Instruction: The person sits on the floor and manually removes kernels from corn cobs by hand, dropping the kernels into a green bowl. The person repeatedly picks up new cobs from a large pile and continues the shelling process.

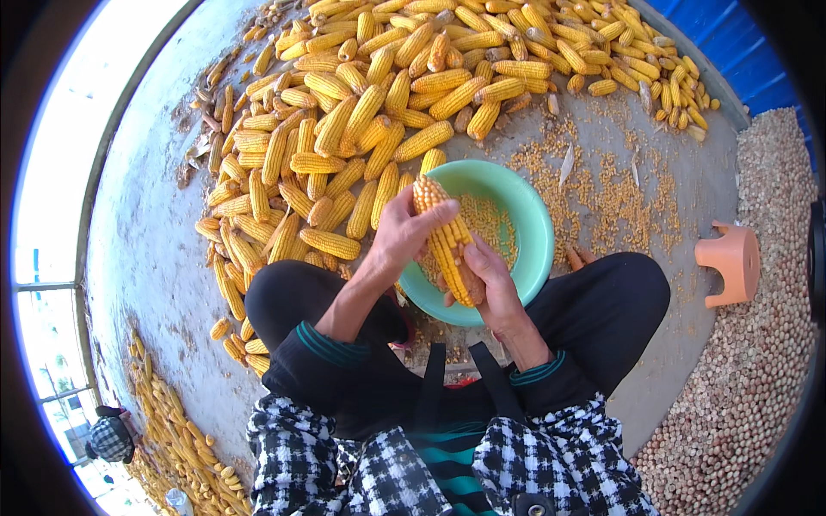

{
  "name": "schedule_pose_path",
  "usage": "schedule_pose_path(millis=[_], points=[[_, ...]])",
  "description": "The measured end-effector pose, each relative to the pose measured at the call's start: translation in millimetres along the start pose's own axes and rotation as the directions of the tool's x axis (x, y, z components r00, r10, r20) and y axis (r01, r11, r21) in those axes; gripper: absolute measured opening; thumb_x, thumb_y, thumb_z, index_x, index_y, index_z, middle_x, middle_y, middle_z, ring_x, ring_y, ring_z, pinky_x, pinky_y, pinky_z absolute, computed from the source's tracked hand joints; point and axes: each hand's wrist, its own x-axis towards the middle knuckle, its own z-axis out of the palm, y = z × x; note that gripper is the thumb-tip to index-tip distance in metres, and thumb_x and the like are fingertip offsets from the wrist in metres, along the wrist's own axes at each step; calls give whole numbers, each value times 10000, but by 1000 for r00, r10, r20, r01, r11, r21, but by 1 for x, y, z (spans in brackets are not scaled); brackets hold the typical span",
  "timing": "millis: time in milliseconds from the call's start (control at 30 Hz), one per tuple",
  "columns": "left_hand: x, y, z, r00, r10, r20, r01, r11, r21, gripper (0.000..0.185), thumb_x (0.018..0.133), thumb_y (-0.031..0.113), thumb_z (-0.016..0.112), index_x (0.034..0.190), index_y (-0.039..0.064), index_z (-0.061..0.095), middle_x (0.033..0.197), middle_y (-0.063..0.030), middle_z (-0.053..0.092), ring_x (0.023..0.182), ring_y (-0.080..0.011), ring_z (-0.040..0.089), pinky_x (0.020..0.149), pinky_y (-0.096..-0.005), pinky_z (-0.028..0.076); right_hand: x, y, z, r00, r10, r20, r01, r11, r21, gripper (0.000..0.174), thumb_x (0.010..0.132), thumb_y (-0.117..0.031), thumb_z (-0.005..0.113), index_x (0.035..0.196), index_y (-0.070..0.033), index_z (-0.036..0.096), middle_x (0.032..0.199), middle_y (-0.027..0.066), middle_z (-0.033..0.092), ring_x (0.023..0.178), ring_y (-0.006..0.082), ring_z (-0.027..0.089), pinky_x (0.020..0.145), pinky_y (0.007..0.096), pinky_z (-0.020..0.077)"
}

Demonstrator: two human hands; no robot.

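An ear of yellow corn [446, 248] is held in both hands over a green plastic basin [539, 219]. My left hand [406, 229] grips its upper part, thumb across the kernels. Around the lower end is my right hand [490, 274], its thumb pressed on the side of the ear. A few kernels are gone near the right thumb, and bare cob shows there. Loose corn kernels [493, 216] lie in the basin, which stands on the floor between my bent knees. Parts of the fingers are hidden behind the ear.
A large heap of corn ears [361, 116] lies ahead and left. Scattered kernels [600, 193] cover floor right of the basin. Farther right are an orange plastic stool [735, 264] and stacked bare cobs [735, 387]. More ears [174, 438] lie lower left, near another person [111, 437].
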Motion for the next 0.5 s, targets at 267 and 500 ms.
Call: schedule_pose_path(millis=[267, 500], points=[[-3, -3, 9, 996, 85, -9, -85, 996, 11, 455, 835, 382, 736, 1051, 22, 560, 717, 21, 525, 495, -38, 437, 417, -194, 335, 0, -2, -4, 1000, -12, 22, 15, 987, -160, 430, 967, -419, 551, 1192, -53, 537, 825, 10, 582, 650, 83, 588, 507, 217, 470], [3, -9, 13, 923, 383, -33, -374, 914, 160, 477, 836, 389, 741, 1061, 13, 552, 757, 20, 523, 548, -36, 455, 453, -198, 358, 1, -2, 1, 998, -59, 1, 59, 997, -46, 442, 977, -415, 536, 1202, -35, 531, 938, 17, 606, 749, 71, 595, 627, 209, 484]])
